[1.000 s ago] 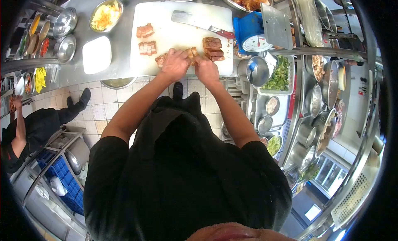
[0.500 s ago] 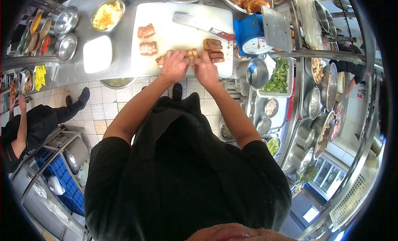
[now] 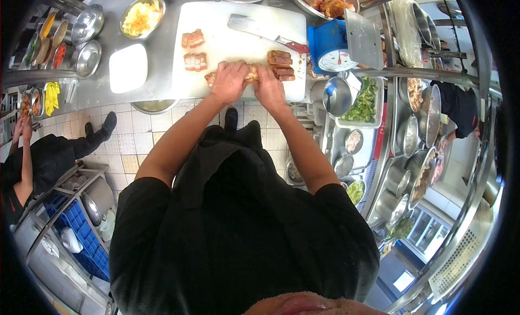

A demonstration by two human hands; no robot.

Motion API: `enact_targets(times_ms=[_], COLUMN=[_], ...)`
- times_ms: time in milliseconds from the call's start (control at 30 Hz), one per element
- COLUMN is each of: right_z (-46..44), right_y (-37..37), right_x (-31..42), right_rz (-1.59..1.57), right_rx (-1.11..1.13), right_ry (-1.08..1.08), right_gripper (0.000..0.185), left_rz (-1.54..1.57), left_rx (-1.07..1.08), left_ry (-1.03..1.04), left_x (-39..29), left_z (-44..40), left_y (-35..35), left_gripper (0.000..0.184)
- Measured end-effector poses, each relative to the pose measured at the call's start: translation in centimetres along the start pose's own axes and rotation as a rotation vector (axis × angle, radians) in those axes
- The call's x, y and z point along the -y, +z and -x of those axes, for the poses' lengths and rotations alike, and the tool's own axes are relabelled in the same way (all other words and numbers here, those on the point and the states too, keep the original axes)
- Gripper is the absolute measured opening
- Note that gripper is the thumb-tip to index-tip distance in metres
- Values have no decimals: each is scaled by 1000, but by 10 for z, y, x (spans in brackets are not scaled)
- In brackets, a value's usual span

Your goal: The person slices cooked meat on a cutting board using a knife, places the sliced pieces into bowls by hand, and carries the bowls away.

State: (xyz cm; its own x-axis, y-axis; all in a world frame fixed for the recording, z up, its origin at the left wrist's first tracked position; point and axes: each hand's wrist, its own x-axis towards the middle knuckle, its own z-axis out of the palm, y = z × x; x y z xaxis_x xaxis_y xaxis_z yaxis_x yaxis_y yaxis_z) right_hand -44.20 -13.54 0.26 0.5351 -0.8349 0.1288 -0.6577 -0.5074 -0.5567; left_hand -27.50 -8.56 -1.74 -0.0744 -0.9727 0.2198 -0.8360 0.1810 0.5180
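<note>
On the white cutting board my left hand and my right hand are side by side at the near edge. Both are closed around a row of sliced cooked pork belly, pressing it from either side; the fingertips are partly hidden. Two cut portions of pork belly lie further up on the left. Larger brown pork pieces sit just right of my right hand. Beyond my hands, a cleaver with a red handle lies flat, touched by neither hand.
Left of the board are a white square plate and a bowl of pale yellow food. A blue scale stands at the right, near a basket of greens. One co-worker is at far left, another person at far right.
My fingers have drawn in around the pork slices, which are now gathered between both hands. A person in black has come into view at far right. The left co-worker's hands moved slightly.
</note>
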Motion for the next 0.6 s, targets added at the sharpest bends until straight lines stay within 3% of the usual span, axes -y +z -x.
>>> enact_targets(times_ms=[267, 467, 567, 600], right_z=[-21, -28, -28, -29], right_y=[-5, -10, -5, -4], right_x=[13, 14, 8, 7], right_rz=[88, 86, 55, 45], right_rx=[266, 339, 313, 303], right_ry=[126, 165, 158, 158], right_gripper=[63, 58, 53, 50], left_rz=[-212, -364, -280, -277], left_rx=[231, 395, 311, 346], left_ry=[-136, -175, -104, -113], left_x=[-14, -13, 1, 2], left_z=[-10, -22, -25, -27], left_y=[-21, -26, -9, -9], left_gripper=[56, 47, 22, 26])
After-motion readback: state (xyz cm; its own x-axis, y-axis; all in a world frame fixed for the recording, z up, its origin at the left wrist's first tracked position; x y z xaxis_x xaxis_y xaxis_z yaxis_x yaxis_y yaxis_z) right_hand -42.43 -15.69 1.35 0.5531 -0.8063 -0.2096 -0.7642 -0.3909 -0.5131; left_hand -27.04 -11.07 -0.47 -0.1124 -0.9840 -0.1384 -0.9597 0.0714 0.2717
